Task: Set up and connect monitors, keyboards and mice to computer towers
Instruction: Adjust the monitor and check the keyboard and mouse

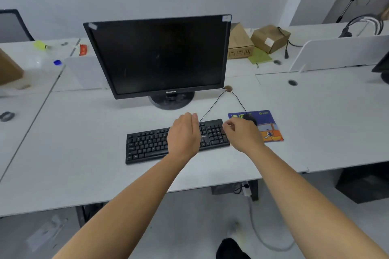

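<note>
A black monitor (160, 57) with a dark screen stands on the white desk (84, 153). In front of it lies a black keyboard (147, 145). My left hand (185, 132) hovers over the keyboard's right half, fingers straight and together. My right hand (244, 134) is over the keyboard's right end and the edge of a blue and orange mouse pad (271, 126), fingers loosely curled, holding nothing I can see. A black mouse (251, 120) peeks out behind it on the pad. Two thin black cables (212, 106) run from keyboard and mouse to a desk hole (228, 88).
Cardboard boxes (269, 38) and a green notebook (260, 57) lie behind the monitor. A white divider (341, 52) stands at the right. A headset (362, 25) rests at far right. Dark cases (362, 185) sit under the desk. A chair back (12, 25) is at far left.
</note>
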The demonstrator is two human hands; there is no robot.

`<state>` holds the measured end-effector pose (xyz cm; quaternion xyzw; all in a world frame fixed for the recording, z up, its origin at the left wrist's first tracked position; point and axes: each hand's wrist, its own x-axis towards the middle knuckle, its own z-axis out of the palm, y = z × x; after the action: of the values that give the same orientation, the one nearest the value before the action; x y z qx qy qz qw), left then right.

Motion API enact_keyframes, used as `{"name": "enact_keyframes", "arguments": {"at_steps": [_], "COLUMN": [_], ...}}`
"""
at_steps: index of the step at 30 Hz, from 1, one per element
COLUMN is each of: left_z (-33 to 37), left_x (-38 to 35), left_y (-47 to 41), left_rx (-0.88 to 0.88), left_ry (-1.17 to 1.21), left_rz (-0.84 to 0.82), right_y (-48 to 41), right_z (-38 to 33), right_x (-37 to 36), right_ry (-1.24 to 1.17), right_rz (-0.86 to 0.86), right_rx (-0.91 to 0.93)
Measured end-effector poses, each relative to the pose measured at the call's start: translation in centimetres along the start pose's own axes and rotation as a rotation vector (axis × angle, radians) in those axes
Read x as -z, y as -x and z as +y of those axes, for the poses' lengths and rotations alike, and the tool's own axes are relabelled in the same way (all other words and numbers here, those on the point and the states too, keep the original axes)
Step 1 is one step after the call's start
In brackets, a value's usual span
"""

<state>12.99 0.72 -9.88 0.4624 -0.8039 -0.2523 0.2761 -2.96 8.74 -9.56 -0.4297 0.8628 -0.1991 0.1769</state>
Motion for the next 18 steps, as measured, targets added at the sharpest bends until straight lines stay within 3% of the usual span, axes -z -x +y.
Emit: {"name": "enact_keyframes", "arguments": {"at_steps": [13, 18], "left_z": [2.5, 0.2], "left_x": [-1.1, 1.7], "left_y": [-15.5, -20.6], "left_rx": [0.191, 0.180], "left_ry": [-0.088, -0.293], "left_rz": [0.086, 0.051], "right_y": [-17.2, -21.9], "right_z": [-1.6, -5.8], "right_x": [3.4, 4.5], "right_ry": [-0.080, -0.065], "right_rz": [-0.154, -0.117], "right_rx": [0.196, 0.296]}}
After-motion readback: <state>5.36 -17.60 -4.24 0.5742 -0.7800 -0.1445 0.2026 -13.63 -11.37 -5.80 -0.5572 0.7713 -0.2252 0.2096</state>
